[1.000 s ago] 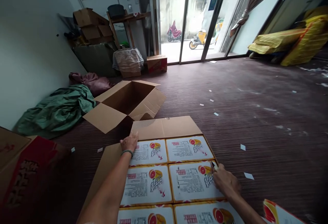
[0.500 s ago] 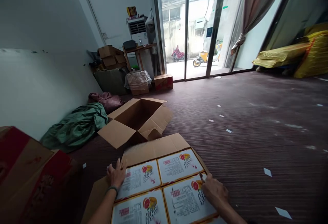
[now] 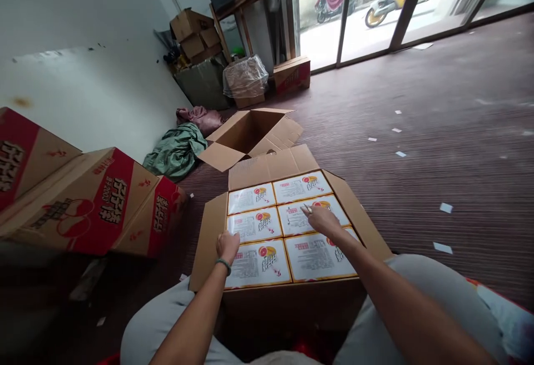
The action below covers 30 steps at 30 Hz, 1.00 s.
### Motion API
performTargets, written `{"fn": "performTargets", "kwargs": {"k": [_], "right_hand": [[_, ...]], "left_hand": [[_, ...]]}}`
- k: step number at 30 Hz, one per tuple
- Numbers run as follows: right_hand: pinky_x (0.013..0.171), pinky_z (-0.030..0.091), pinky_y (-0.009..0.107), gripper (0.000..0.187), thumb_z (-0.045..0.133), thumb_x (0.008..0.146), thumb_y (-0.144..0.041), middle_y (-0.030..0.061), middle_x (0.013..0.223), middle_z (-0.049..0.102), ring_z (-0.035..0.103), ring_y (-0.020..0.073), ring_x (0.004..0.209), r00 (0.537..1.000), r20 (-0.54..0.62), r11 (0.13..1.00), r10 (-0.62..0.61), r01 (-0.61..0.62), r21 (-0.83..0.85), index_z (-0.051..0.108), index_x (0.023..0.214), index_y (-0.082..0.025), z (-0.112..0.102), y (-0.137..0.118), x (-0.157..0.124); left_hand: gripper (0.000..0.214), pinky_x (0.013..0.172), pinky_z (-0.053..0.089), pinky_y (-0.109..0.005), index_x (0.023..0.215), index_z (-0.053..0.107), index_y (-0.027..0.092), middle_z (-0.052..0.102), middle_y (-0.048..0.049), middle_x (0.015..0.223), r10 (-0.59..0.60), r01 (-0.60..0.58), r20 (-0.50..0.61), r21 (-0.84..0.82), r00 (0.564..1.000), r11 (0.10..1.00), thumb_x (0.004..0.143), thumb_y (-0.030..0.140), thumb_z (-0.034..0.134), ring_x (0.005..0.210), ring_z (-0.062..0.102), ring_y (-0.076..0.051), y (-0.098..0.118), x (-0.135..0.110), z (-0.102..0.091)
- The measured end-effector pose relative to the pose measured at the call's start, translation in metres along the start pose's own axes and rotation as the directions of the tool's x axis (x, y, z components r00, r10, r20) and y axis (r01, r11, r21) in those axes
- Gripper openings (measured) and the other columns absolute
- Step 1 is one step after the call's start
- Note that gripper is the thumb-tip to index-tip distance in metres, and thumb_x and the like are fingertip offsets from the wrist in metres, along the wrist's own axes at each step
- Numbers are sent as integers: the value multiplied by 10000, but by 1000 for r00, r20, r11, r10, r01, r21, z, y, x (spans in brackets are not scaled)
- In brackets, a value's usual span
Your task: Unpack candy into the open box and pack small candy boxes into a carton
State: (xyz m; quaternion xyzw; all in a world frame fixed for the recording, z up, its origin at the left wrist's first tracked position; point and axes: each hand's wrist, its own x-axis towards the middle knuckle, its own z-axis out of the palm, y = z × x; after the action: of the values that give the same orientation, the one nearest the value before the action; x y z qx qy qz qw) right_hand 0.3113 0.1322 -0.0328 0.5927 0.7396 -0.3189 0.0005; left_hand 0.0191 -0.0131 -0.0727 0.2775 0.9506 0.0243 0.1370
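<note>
An open brown carton (image 3: 208, 237) stands between my knees, filled with several white packs (image 3: 300, 187) printed with grapefruit pictures. My left hand (image 3: 227, 245) sits at the left edge of the near-left pack (image 3: 261, 262), fingers curled down against that edge. My right hand (image 3: 322, 220) lies over the middle-right pack (image 3: 292, 221), closed in a pinch on a small thin object (image 3: 306, 208) whose tip pokes out past the fingers. I cannot make out what that object is.
An empty open carton (image 3: 250, 131) lies just beyond. Red-printed cartons (image 3: 95, 198) are stacked at the left by the wall. A green cloth (image 3: 177, 151) is heaped near them. Paper scraps (image 3: 445, 207) dot the carpet. Glass doors (image 3: 346, 14) stand at the back.
The view has tipped down and pulled back. My left hand slid from the far-left pack to the near-left one. My right hand moved in toward the middle of the carton.
</note>
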Motion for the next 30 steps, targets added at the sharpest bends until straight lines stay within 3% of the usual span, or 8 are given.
{"fn": "performTargets", "kwargs": {"k": [4, 7, 14, 18, 22, 26, 28, 30], "right_hand": [[812, 442, 377, 464, 272, 988, -375, 204, 1109, 682, 632, 332, 1012, 998, -67, 999, -18, 15, -50, 655, 1102, -140, -16, 2, -13], [761, 427, 368, 457, 253, 991, -338, 211, 1085, 688, 643, 330, 989, 995, -92, 999, -32, 29, -44, 638, 1124, -133, -29, 6, -17], [707, 397, 328, 383, 307, 983, -333, 165, 1038, 711, 660, 297, 977, 982, -128, 990, -137, 133, -39, 636, 1103, -177, -35, 8, -12], [650, 387, 311, 323, 331, 953, -230, 137, 992, 722, 680, 269, 900, 968, -177, 984, -177, 171, -48, 636, 1053, -187, -34, 17, -4], [705, 424, 325, 331, 343, 942, -183, 130, 1138, 692, 673, 270, 962, 952, -224, 977, -209, 210, -22, 620, 1122, -172, -34, 20, -2], [759, 454, 327, 343, 336, 968, -214, 116, 1275, 637, 660, 267, 1039, 955, -244, 982, -167, 184, 48, 608, 1176, -191, -43, 15, -8], [779, 458, 321, 341, 332, 977, -218, 112, 1317, 613, 652, 261, 1068, 957, -232, 978, -171, 193, 74, 613, 1168, -199, -50, 12, -13], [789, 458, 318, 336, 329, 981, -215, 104, 1320, 611, 644, 259, 1090, 957, -223, 973, -185, 211, 97, 619, 1151, -209, -56, 11, -19]], "left_hand": [[371, 954, 474, -446, 1076, 633, 125, 635, -122, 1172, -72, 73, 18, -31, 997, 997, 884, 441, 600, 1105, 591, -242, 21, 10, -2], [382, 962, 475, -472, 1142, 607, 141, 592, -121, 1251, -185, 183, -35, -62, 982, 981, 896, 433, 588, 1154, 560, -257, 37, 15, 1], [371, 964, 471, -476, 1158, 592, 147, 577, -111, 1256, -409, 375, -218, -180, 886, 909, 894, 408, 594, 1194, 524, -266, 71, 7, 27], [337, 958, 467, -467, 1118, 603, 145, 584, -106, 1235, -494, 440, -251, -242, 832, 865, 906, 405, 569, 1195, 518, -262, 73, 19, 30], [383, 939, 464, -460, 1075, 619, 139, 609, -122, 1190, -496, 447, -194, -247, 847, 860, 894, 468, 545, 1159, 545, -267, 63, 32, 21], [543, 843, 485, -498, 1071, 636, 112, 611, -240, 1171, -453, 414, -171, -220, 875, 883, 858, 567, 428, 1145, 570, -379, 59, 38, 9], [604, 779, 494, -524, 1042, 649, 106, 616, -285, 1138, -408, 374, -179, -196, 896, 907, 830, 601, 374, 1112, 587, -431, 58, 39, 5], [608, 701, 500, -547, 994, 662, 130, 653, -279, 1023, -289, 262, -188, -158, 939, 952, 797, 626, 371, 1002, 633, -452, 55, 38, 0]]}}
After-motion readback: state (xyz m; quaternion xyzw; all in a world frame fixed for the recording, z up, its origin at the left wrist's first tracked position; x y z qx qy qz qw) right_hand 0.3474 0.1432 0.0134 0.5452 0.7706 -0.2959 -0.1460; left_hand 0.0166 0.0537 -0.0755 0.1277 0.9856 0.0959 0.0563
